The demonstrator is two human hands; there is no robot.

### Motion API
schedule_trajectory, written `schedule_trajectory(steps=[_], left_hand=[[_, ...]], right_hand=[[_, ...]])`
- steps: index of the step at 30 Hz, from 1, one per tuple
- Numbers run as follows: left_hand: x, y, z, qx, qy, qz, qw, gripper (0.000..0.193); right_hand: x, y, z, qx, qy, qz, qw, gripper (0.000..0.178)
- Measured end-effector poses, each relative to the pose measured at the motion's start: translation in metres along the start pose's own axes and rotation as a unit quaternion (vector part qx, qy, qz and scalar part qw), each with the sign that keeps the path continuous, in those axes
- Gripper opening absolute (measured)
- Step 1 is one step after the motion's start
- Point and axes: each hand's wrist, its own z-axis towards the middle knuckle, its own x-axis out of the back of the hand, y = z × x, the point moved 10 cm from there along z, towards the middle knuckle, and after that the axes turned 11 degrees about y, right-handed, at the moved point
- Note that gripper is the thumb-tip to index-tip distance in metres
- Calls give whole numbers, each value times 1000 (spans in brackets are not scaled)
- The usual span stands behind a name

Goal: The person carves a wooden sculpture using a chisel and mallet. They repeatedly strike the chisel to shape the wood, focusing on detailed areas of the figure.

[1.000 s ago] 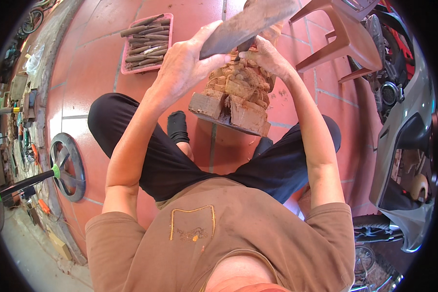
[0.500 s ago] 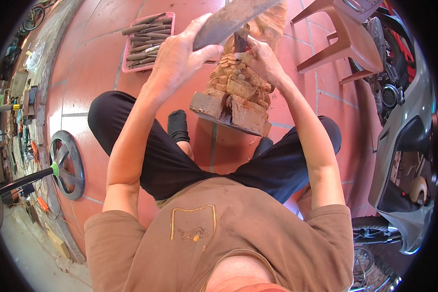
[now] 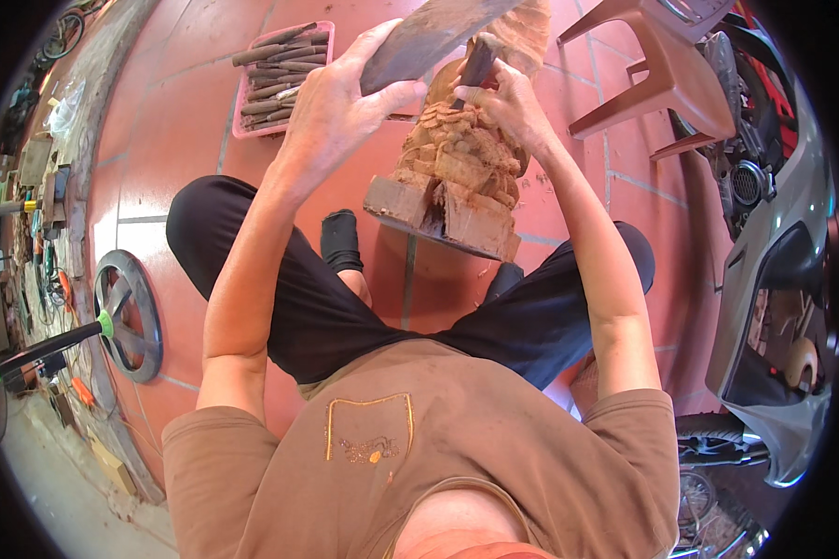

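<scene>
My left hand (image 3: 331, 112) is wrapped round a long, flat grey-brown wooden mallet (image 3: 438, 35), which slants up to the right past the top edge. Beneath it my right hand (image 3: 513, 110) grips a chisel by its dark handle (image 3: 476, 68); the handle leans to the right. The chisel's tip is hidden behind my thumb and against the carving. The wooden carving (image 3: 457, 154), rough and layered with a split block-like base, lies on the floor between my legs. Its far part runs up beyond my right hand.
A pink basket (image 3: 241, 110) full of dark-handled chisels (image 3: 280, 79) stands at the upper left. On the right are a brown plastic chair (image 3: 662, 74) and a grey motorbike (image 3: 774, 279). A black wheel (image 3: 129, 317) and assorted tools lie along the left. Wood chips dot the tiled floor.
The chisel handle has tipped to the right, and my right hand has turned slightly with it. The mallet in my left hand has shifted a little to the left.
</scene>
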Motion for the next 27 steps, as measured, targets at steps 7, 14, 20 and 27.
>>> schedule_trajectory(steps=[7, 14, 20, 27], left_hand=[[-3, 12, -4, -46, 1, -16, 999, 65], [-1, 10, -6, -38, 1, -28, 999, 65], [-1, 13, -7, -21, 1, -66, 998, 64], [1, 12, -7, -17, 3, -78, 997, 64]], right_hand=[[-18, -19, -2, 36, -58, -89, 994, 36], [-15, -23, -1, 38, -57, -132, 989, 37], [-16, -22, -2, 47, -62, -109, 991, 36], [-7, -2, 6, 6, -62, -72, 995, 31]])
